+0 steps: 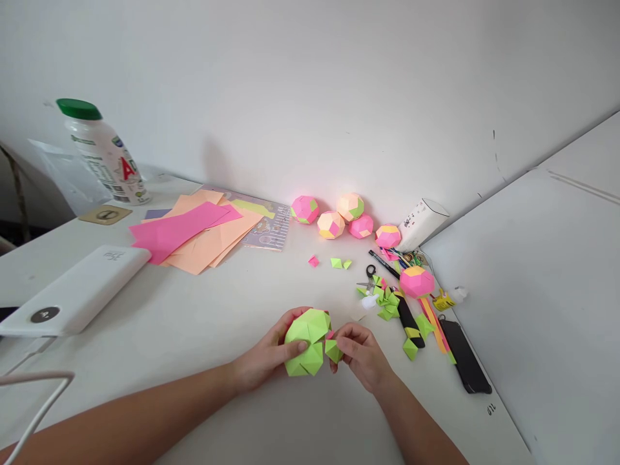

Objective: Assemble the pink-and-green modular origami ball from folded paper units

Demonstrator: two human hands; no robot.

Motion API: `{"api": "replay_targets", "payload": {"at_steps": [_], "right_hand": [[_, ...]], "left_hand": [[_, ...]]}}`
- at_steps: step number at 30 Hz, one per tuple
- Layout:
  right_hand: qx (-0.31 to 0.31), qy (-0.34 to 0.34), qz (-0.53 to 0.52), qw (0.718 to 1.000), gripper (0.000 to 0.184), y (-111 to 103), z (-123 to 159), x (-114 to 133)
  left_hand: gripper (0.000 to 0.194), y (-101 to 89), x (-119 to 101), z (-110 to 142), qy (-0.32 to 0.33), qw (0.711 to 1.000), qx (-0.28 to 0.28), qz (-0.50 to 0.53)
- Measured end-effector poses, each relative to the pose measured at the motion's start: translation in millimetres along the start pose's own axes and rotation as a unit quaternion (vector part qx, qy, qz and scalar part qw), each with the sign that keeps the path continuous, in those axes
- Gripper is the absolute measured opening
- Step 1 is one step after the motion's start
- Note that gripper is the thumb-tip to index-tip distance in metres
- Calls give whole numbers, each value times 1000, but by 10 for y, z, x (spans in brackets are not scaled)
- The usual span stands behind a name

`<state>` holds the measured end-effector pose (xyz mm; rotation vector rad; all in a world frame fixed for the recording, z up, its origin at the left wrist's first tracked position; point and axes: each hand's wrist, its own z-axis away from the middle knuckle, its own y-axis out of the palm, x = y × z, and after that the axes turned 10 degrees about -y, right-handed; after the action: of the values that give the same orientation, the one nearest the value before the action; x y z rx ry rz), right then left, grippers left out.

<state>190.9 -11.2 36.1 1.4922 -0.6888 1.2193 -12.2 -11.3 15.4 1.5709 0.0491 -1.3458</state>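
My left hand [276, 349] is closed round a lime-green folded paper ball [304, 361], thumb on its near face. The ball is built of several folded facets, with a gap on its right side. Beside that gap, my right hand [361, 355] pinches a small green folded paper piece [333, 351] between thumb and fingers. A bit of pink shows just above that piece. The piece is right against the ball's edge; I cannot tell whether they are joined.
Finished pink and peach paper balls [330, 225] line the wall. Loose green pieces [386, 301], scissors [370, 278], a pen [384, 264], a glue bottle [448, 298] and a black phone [465, 355] lie right. Paper sheets [213, 242], a power bank [77, 290] and a bottle [109, 155] stand left.
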Motion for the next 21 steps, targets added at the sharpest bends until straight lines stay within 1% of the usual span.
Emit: {"api": "replay_targets", "payload": {"at_steps": [3, 6, 13, 17, 21], "right_hand": [[-36, 11, 13, 999, 22, -11, -12, -11], [-57, 17, 16, 998, 25, -12, -12, -11], [-73, 36, 45, 996, 32, 12, 0, 24], [-90, 64, 29, 993, 35, 21, 11, 29], [-94, 48, 36, 994, 35, 49, 39, 31]], "left_hand": [[64, 16, -15, 3, -3, 1000, -10, 0], [65, 9, -12, -2, -7, 1000, -13, 6], [63, -13, 6, -13, -12, 999, -31, 2], [57, -4, 2, -6, -15, 999, -31, -5], [54, 5, -8, 7, -20, 999, -35, -9]]}}
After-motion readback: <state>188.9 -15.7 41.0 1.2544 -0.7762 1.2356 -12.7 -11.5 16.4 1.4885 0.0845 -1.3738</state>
